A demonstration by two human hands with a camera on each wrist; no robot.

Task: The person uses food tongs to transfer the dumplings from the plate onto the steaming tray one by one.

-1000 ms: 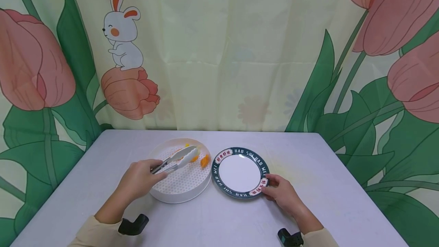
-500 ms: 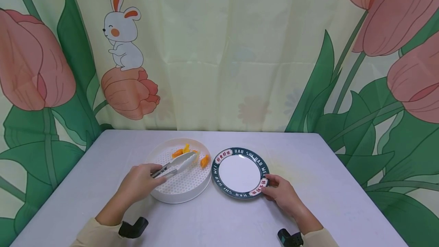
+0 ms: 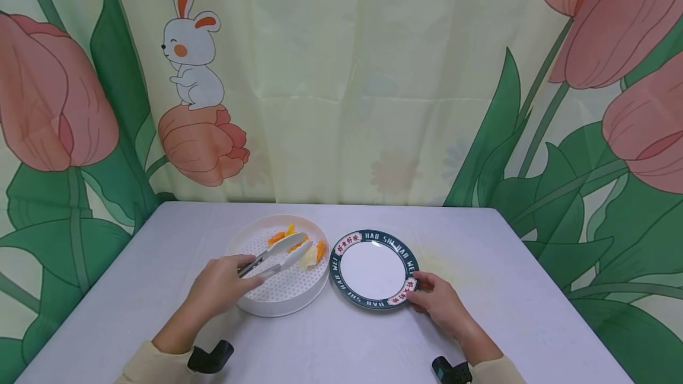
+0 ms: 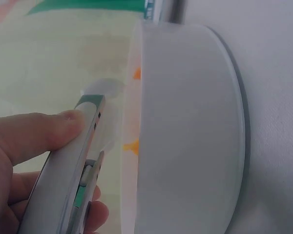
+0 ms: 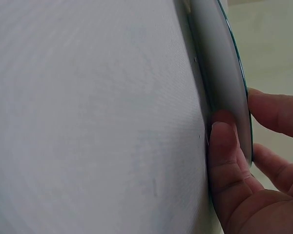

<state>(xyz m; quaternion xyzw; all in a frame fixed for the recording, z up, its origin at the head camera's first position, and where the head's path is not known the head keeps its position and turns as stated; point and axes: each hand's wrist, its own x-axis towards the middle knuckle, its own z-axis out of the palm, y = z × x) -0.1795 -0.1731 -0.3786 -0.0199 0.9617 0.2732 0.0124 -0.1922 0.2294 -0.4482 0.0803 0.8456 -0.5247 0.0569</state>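
Observation:
My left hand (image 3: 219, 289) grips metal tongs (image 3: 261, 261) with pale tips, held over a round white container (image 3: 283, 308) with a dotted floor. The tongs' arms stand apart. Beside the lower tip lies a pale yellow piece (image 3: 308, 260), with an orange piece (image 3: 321, 250) to its right. Another orange piece (image 3: 275, 238) and a yellow piece (image 3: 290, 230) lie farther back; more orange shows between the arms. In the left wrist view the container's wall (image 4: 190, 122) hides most of its contents. My right hand (image 3: 439, 300) pinches the rim of a dark-green-edged white plate (image 3: 372, 269).
The plate stands close to the container's right side on a white-covered table (image 3: 341, 348). Behind the table's far edge hangs a curtain (image 3: 341, 76) printed with tulips and a rabbit. A black wrist camera (image 3: 210, 357) sits on my left forearm.
The tongs have spread apart and shifted slightly right and down. A pale yellow piece now shows beside their lower tip. The right hand and the plate have stayed in place.

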